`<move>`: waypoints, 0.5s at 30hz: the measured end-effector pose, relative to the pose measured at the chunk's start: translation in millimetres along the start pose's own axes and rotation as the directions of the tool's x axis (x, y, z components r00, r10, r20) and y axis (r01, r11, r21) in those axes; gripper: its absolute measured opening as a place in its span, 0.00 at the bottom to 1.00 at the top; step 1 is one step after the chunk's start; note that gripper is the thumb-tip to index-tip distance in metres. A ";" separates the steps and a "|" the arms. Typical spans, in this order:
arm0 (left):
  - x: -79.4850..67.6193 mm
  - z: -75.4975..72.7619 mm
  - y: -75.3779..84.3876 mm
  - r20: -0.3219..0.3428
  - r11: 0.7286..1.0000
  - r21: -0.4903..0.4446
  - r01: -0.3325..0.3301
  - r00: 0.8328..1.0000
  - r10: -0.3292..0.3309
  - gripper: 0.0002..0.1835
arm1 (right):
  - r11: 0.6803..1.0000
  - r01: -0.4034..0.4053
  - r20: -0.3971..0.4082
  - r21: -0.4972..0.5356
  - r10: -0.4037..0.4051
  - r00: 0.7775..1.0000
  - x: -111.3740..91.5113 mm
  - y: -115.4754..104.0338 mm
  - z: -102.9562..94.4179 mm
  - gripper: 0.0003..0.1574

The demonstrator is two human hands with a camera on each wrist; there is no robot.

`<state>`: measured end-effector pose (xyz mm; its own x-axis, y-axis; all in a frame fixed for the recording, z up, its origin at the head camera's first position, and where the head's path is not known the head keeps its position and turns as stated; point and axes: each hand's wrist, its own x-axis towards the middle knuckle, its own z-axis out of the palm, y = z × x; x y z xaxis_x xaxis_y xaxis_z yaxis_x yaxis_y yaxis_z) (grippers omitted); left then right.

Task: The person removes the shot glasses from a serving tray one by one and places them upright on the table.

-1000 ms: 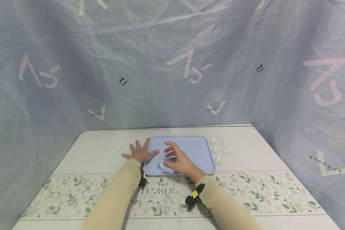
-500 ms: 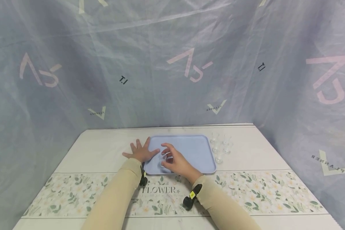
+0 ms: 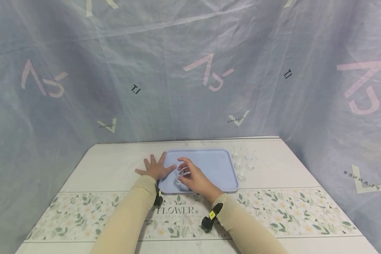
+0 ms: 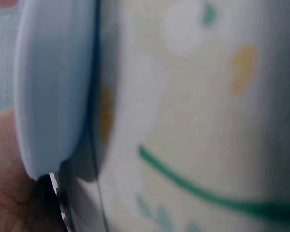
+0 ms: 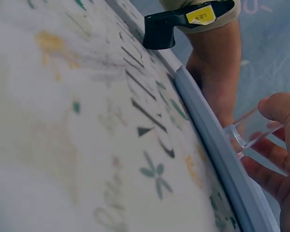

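In the head view, a small clear shot glass (image 3: 179, 172) is at the left front part of a pale blue tray (image 3: 209, 160). My right hand (image 3: 195, 178) pinches it between thumb and fingers. The right wrist view shows the glass (image 5: 246, 129) with its thick base close above or on the tray surface; whether it touches cannot be told. My left hand (image 3: 157, 170) lies with fingers spread over the tray's left edge, its thumb pointing toward the glass. The left wrist view shows only part of this hand (image 4: 7, 179) beside the tray rim (image 4: 53, 87).
Several more clear shot glasses (image 3: 242, 173) stand in a cluster just right of the tray. Under everything is a white tablecloth (image 3: 114, 162) with a floral band (image 3: 273, 211) along the front. Grey printed curtains (image 3: 165, 88) enclose the back and sides.
My right hand has shifted slightly left, and its thumb and fingers have drawn closer around the glass. The left hand stays in place.
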<state>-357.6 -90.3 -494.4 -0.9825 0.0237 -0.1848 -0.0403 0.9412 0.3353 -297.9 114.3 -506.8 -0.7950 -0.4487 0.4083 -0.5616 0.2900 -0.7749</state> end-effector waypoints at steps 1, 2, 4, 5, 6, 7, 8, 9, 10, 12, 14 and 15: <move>1.2 1.3 -0.9 0.000 1.000 0.001 0.000 1.000 0.000 0.53 | 1.000 0.001 -0.002 0.005 -0.001 1.000 0.0 0.2 0.0 0.44; 2.2 2.5 -1.5 0.000 1.000 0.002 -0.001 1.000 0.001 0.53 | 1.000 0.000 -0.001 -0.002 0.000 1.000 0.1 0.3 -0.4 0.44; 2.4 3.4 -2.2 -0.001 1.000 0.006 -0.001 1.000 0.001 0.53 | 1.000 0.002 0.000 -0.010 -0.002 1.000 -0.1 0.2 -1.2 0.44; 1.6 3.0 -1.8 0.000 1.000 0.006 0.000 1.000 0.000 0.53 | 1.000 0.004 0.001 -0.016 -0.004 1.000 -0.4 0.0 -1.8 0.44; 0.6 2.3 -1.5 -0.002 1.000 0.004 -0.001 1.000 0.001 0.53 | 1.000 0.005 0.000 -0.019 -0.005 1.000 -0.6 0.0 -2.5 0.44; -0.4 1.4 -1.0 -0.004 1.000 0.003 -0.001 1.000 0.001 0.53 | 1.000 0.004 -0.005 -0.025 -0.004 1.000 -1.0 -0.1 -3.4 0.45; -1.6 0.3 -0.2 -0.006 1.000 0.001 -0.001 1.000 0.001 0.53 | 1.000 0.003 -0.009 -0.027 -0.004 1.000 -1.3 -0.3 -4.8 0.45; -2.9 -0.9 0.4 -0.008 1.000 0.002 0.000 1.000 0.000 0.52 | 1.000 0.005 -0.016 -0.025 -0.005 1.000 -1.9 -0.4 -6.2 0.45; -3.8 -1.7 1.1 -0.007 1.000 0.005 0.001 1.000 -0.001 0.52 | 1.000 0.005 -0.026 -0.027 -0.005 1.000 -2.6 -0.4 -7.9 0.45; -5.5 -2.9 1.7 -0.009 1.000 0.004 0.000 1.000 0.000 0.52 | 1.000 0.007 -0.044 -0.018 -0.008 0.999 -4.7 0.1 -11.8 0.45; -6.6 -4.0 2.3 -0.007 1.000 0.001 0.001 1.000 -0.001 0.51 | 1.000 0.013 -0.063 -0.011 -0.013 0.998 -7.3 0.9 -16.3 0.45; -6.8 -4.2 2.2 -0.004 1.000 -0.001 0.002 1.000 -0.002 0.51 | 1.000 0.014 -0.073 -0.009 -0.015 0.997 -8.7 1.7 -18.7 0.45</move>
<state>-351.7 -89.9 -488.6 -0.9831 0.0208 -0.1817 -0.0421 0.9411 0.3355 -296.3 134.5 -502.7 -0.8012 -0.3900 0.4538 -0.5749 0.2916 -0.7645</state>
